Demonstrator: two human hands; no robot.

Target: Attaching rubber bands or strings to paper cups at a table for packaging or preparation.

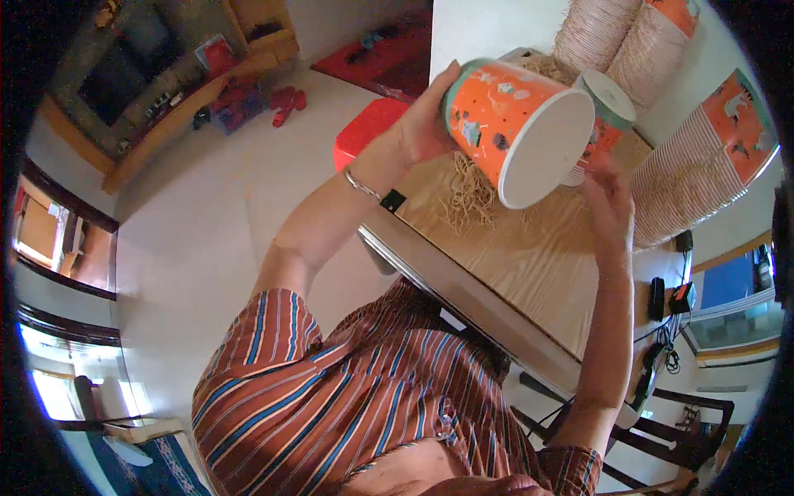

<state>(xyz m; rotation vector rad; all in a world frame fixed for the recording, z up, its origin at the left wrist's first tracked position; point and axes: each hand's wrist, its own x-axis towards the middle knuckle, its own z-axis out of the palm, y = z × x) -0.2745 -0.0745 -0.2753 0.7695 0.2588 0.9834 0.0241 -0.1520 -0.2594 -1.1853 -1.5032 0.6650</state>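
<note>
My left hand (432, 124) grips an orange paper bucket (496, 116) by its green-banded end, fingers wrapped round the side. The bucket is tilted above the table, with its wide white-rimmed end facing me and to the right. To the right of that rim is my right hand (610, 194), its fingers bent and blurred, close to the lower edge of a second paper bucket (610, 97). That one stands with its green-edged base up, partly hidden by the first. Tan shredded strands (470, 197) lie on the wooden table (529, 256) below the held bucket.
Long nested stacks of paper buckets lie at the right (691, 178) and at the back (600, 37) of the table. A red stool (364, 132) stands beyond the table's left edge. Dark cables (666, 343) and a wooden chair (695, 430) are at lower right.
</note>
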